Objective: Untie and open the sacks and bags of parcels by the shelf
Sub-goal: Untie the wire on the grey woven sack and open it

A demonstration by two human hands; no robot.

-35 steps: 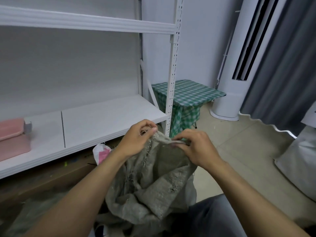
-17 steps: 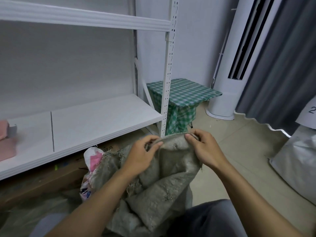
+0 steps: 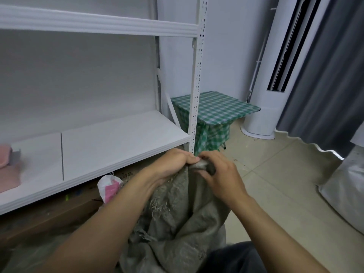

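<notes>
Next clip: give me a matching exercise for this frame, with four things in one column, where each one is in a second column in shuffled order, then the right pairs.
Things
1. grey sack
2. checked table
3. pink-and-white bag
4. white tower unit

Places
A. on the floor below the lower shelf
B. upright beside the grey curtain
C. bunched top gripped by the left hand and right hand
D. behind the shelf post, by the wall

Pairs: 1-C, 2-D, 3-A, 4-B
</notes>
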